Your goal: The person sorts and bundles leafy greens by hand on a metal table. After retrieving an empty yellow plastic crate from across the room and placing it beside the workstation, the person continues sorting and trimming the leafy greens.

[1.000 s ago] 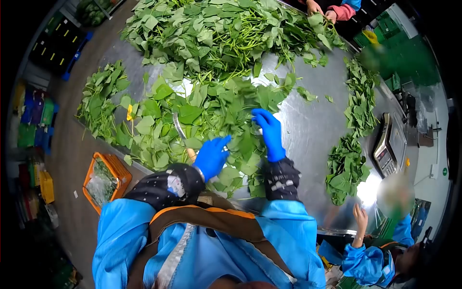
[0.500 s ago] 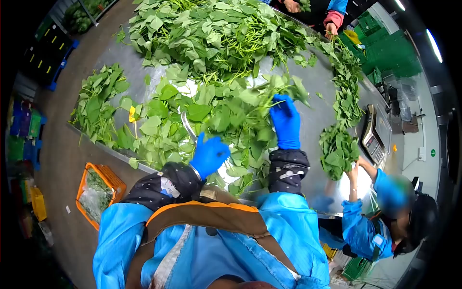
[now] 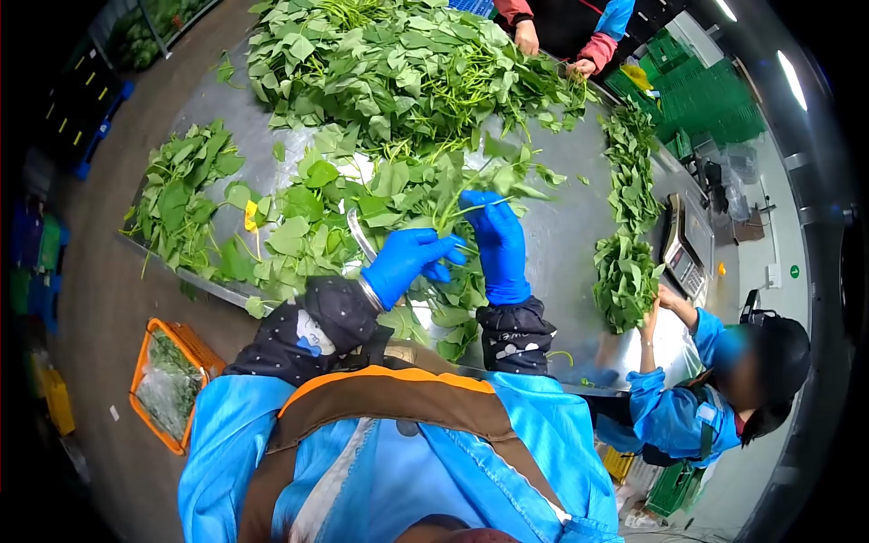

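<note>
My right hand (image 3: 498, 242), in a blue glove, is closed around a few leafy green stems (image 3: 450, 201) above the pile. The leaves stick out on both sides of its fingers. My left hand (image 3: 405, 262), gloved in blue too, is just to the left and a little lower. Its fingers reach toward the stems, slightly bent and apart, with nothing visible in them. Loose leafy greens (image 3: 294, 217) lie below and around both hands. Beside the left hand, a curved shiny metal strip (image 3: 360, 235) shows among the leaves; most of it is hidden.
A large heap of greens (image 3: 380, 72) covers the far part of the metal table (image 3: 561, 262). Bundled greens (image 3: 629, 281) line the right side, by a scale (image 3: 686, 258). Two co-workers handle greens, one at right, one across. An orange crate (image 3: 149, 389) stands on the floor at left.
My right hand has moved left and slightly down with the stems. My left hand has risen toward it, so they are closer together. The far co-worker's hands have shifted left.
</note>
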`<state>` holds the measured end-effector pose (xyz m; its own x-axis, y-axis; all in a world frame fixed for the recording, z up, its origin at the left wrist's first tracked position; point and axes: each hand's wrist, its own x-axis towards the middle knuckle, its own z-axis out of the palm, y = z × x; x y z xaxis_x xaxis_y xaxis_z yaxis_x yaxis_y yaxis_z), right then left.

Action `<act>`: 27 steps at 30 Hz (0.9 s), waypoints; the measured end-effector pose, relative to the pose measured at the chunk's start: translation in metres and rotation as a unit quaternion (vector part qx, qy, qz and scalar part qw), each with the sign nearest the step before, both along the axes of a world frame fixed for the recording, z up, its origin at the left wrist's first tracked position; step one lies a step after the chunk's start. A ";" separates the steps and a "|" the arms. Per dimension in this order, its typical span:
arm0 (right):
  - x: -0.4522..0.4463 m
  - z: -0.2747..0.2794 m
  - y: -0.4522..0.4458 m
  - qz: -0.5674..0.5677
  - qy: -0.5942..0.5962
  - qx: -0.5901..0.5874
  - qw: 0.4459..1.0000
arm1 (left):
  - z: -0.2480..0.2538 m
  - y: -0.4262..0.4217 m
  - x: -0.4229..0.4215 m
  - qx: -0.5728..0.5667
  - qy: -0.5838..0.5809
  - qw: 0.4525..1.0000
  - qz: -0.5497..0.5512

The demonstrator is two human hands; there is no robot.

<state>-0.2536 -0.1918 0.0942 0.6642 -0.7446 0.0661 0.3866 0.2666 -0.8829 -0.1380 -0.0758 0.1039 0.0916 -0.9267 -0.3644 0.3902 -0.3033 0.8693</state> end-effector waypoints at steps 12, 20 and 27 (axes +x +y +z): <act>0.012 -0.038 0.052 0.079 0.217 0.013 0.973 | -0.048 0.040 -0.001 -0.022 -0.315 0.946 0.072; 0.003 -0.033 0.029 -0.109 0.188 -0.028 0.976 | -0.081 0.052 0.038 0.080 -0.039 0.935 0.343; -0.004 -0.032 0.021 -0.036 0.137 -0.019 0.990 | -0.033 0.047 0.018 -0.053 -0.505 0.825 0.250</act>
<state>-0.2579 -0.1712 0.0617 0.6063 -0.7913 -0.0792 0.1488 0.2107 -0.9661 -0.1198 -0.0284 0.0705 0.6783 -0.7035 0.2122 -0.4955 -0.2247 0.8391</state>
